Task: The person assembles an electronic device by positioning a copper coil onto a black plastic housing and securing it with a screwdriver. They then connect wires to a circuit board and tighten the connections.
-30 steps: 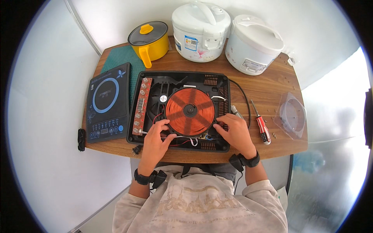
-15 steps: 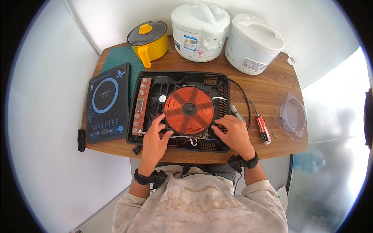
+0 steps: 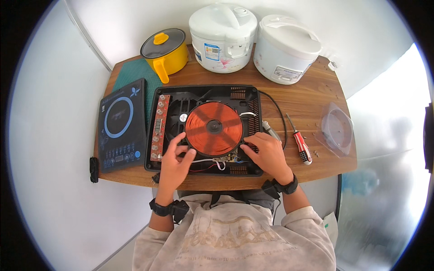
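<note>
We have both hands at the flat, round coil of copper-orange wire (image 3: 214, 127), which sits inside an open, black, rectangular plastic housing (image 3: 217, 86) on the brown wood-grain tabletop (image 3: 300, 97). Our left hand (image 3: 177, 163) is at the coil's lower left edge, its index finger and thumb spread apart. Our right hand (image 3: 266, 153) is at the lower right edge, thumb and index tips close together by the rim; we cannot tell whether they pinch it.

Along the housing's left side we see a narrow red circuit board (image 3: 159, 128), and thin white wires (image 3: 205, 161) run below the coil. Left of the housing lies a black glossy panel with a blue ring (image 3: 120, 122). To its right lie a red-and-black-handled screwdriver (image 3: 302, 144) and a clear plastic tray (image 3: 332, 143). Behind stand a yellow pot (image 3: 172, 63) and two white rice cookers (image 3: 222, 45).
</note>
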Motion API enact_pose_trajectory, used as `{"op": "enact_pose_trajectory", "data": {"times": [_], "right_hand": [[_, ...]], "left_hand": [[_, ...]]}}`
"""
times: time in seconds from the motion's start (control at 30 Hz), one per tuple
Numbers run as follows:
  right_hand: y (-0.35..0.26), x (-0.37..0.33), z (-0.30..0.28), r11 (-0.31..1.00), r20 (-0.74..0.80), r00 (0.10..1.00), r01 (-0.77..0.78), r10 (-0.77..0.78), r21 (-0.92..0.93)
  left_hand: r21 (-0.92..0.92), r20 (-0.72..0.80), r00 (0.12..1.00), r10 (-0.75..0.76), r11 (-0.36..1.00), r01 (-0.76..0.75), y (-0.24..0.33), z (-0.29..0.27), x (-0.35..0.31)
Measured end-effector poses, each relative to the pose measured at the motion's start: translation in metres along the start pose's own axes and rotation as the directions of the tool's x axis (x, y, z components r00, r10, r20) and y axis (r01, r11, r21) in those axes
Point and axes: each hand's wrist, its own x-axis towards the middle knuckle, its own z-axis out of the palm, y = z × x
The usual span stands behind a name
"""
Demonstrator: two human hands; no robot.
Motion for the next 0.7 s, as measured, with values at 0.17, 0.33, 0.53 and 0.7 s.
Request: {"op": "enact_pose_trajectory", "data": {"times": [0.17,0.33,0.53,0.7], "right_hand": [[-0.001,0.0,0.0,0.996,-0.007,0.998,0.067,-0.067,-0.053],[-0.004,0.002,-0.006,0.995,0.052,0.995,0.087,-0.084,-0.051],[0.002,0.015,-0.02,0.992,-0.096,0.995,-0.011,-0.001,-0.129],[0.023,0.048,-0.019,0.962,-0.081,0.993,0.062,-0.087,-0.265]], "left_hand": [[-0.332,0.042,0.967,-0.25,0.91,0.249,0.024,-0.001,0.002],[-0.366,0.061,0.958,-0.28,0.886,0.283,0.026,-0.003,0.012],[-0.505,0.097,0.95,-0.296,0.808,0.303,0.02,-0.012,0.014],[-0.579,0.107,0.956,-0.272,0.765,0.282,0.015,-0.016,0.016]]}}
